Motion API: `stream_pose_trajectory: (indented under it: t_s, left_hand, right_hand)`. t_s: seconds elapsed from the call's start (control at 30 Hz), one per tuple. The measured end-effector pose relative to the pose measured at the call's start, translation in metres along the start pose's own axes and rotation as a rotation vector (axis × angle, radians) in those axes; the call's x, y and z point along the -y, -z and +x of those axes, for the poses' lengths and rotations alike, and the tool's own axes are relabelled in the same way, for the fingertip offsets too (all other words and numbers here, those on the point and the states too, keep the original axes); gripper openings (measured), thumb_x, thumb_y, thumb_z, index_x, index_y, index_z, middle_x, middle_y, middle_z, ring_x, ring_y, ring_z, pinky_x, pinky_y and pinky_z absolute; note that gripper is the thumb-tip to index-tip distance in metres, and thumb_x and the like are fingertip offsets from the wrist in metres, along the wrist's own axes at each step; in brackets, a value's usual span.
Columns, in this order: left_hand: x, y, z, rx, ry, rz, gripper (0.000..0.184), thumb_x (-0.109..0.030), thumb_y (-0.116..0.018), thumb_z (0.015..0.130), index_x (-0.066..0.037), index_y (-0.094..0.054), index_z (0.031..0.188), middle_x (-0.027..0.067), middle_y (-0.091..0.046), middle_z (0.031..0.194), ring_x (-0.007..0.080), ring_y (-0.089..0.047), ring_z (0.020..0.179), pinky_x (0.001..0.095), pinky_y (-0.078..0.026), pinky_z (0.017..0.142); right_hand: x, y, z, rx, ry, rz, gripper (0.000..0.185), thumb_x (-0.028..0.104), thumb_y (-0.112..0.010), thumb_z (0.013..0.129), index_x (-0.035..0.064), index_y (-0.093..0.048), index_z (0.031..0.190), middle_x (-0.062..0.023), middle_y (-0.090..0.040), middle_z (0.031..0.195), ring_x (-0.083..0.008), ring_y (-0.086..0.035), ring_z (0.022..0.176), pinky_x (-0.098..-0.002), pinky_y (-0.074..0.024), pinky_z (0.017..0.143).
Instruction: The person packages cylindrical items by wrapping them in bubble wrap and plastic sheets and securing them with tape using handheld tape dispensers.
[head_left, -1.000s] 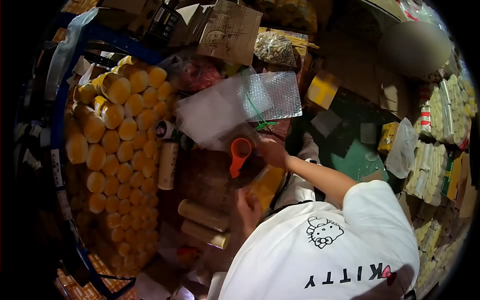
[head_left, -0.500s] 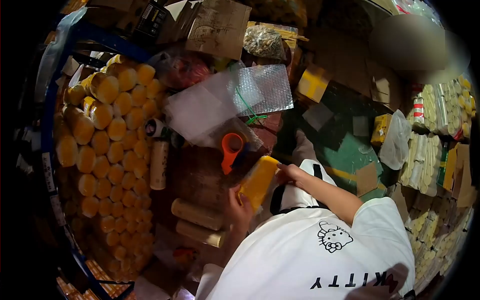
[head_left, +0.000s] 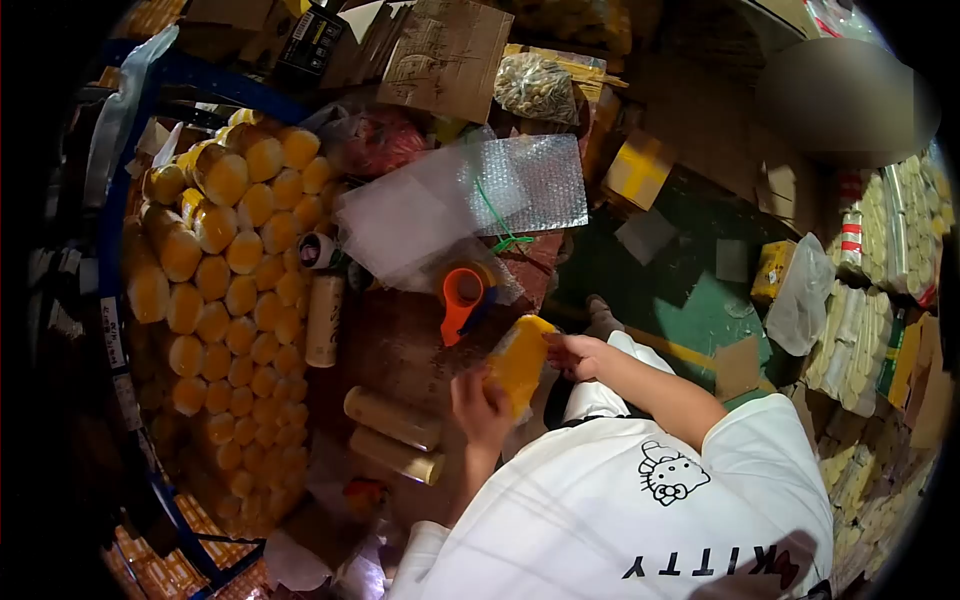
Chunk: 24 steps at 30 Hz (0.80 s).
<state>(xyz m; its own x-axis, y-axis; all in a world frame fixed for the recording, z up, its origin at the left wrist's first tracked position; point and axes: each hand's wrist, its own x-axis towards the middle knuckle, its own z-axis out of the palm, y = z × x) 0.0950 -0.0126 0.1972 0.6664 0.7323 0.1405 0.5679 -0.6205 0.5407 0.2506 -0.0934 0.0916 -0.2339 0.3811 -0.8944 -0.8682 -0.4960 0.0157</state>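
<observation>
A yellow wrapped packet (head_left: 519, 362) is between my two hands, in front of my white shirt. My left hand (head_left: 480, 405) grips its left side with the fingers bent over it. The fingers of my right hand (head_left: 577, 356) pinch its right edge. Just above the packet, an orange tape dispenser (head_left: 450, 325) lies on the dark red work surface (head_left: 390, 345), touched by neither hand. Clear plastic sheets (head_left: 405, 215) and a bubble-wrap piece (head_left: 550, 180) with a green string (head_left: 495, 210) lie beyond it.
Stacked yellow-wrapped bundles (head_left: 230, 300) fill a blue-framed rack at left. Tan rolls (head_left: 390, 418) lie beside my left hand, with another roll (head_left: 323, 320) farther off. A taped box (head_left: 638, 172) and cardboard (head_left: 737, 367) are on the right. White bundles (head_left: 850, 335) stand at far right.
My right hand has moved from beside the tape dispenser down to the packet's right edge. The dispenser now lies apart from it. My left hand has shifted its fingers over the packet.
</observation>
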Motion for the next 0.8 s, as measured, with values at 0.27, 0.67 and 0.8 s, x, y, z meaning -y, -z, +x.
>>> stream_pose_trajectory:
  t_s: [0.27, 0.67, 0.8]
  left_hand:
    - [-0.002, -0.002, -0.002, 0.035, -0.013, 0.097, 0.025, -0.016, -0.048, 0.071, -0.005, -0.052, 0.094, 0.0125, -0.055, 0.092, 0.0322, -0.049, 0.084, 0.0398, -0.042, 0.073]
    - [0.001, -0.003, 0.006, 0.007, 0.032, 0.02, 0.023, -0.013, -0.048, 0.071, -0.004, -0.053, 0.091, 0.0128, -0.054, 0.089, 0.0321, -0.05, 0.083, 0.0382, -0.042, 0.07]
    - [0.0, -0.002, 0.007, -0.002, 0.039, 0.037, 0.022, -0.012, -0.047, 0.071, -0.004, -0.053, 0.091, 0.0125, -0.055, 0.089, 0.0322, -0.05, 0.082, 0.0375, -0.042, 0.07]
  right_hand:
    - [-0.001, 0.015, 0.017, -0.095, 0.55, 0.067, 0.01, 0.012, -0.057, 0.081, 0.003, -0.06, 0.083, -0.0025, -0.057, 0.076, -0.012, -0.05, 0.069, -0.0224, -0.0383, 0.064]
    - [0.013, 0.029, 0.002, 0.246, 0.569, 0.343, 0.003, 0.012, -0.059, 0.08, 0.0108, -0.056, 0.08, 0.0017, -0.058, 0.081, -0.0081, -0.055, 0.077, -0.0205, -0.0434, 0.07]
    - [0.018, 0.027, 0.006, 0.299, 0.459, 0.332, 0.017, 0.021, -0.056, 0.083, 0.0108, -0.06, 0.096, 0.0011, -0.06, 0.088, -0.0072, -0.054, 0.081, -0.021, -0.0428, 0.075]
